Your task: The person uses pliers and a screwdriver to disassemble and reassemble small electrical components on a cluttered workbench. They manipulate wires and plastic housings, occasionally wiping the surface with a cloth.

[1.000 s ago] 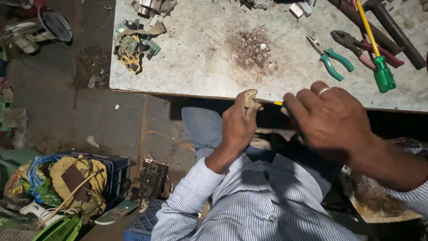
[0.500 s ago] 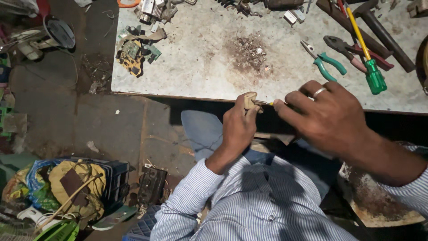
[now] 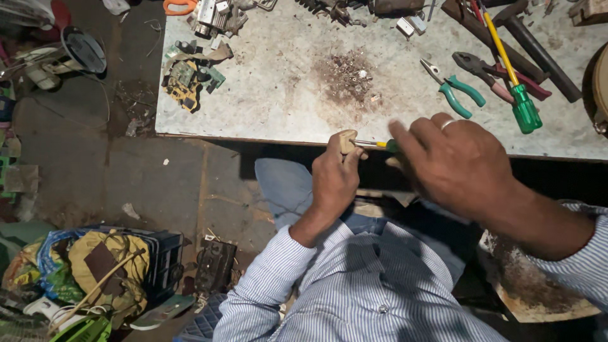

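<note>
At mid-frame, the left hand (image 3: pixel 334 180) is closed around a small beige rounded piece (image 3: pixel 346 140). The right hand (image 3: pixel 457 166), fingers curled, pinches a thin yellow-and-green screwdriver (image 3: pixel 375 144) against it, below the worn grey metal workbench (image 3: pixel 285 95).

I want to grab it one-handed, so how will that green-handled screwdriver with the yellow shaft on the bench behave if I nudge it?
The green-handled screwdriver looks rigid, and its rounded handle may roll on the flat bench. The pliers beside it might stop it.

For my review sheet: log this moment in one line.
left hand: holds small tan piece | right hand: grips small screwdriver against it | workbench edge
</note>
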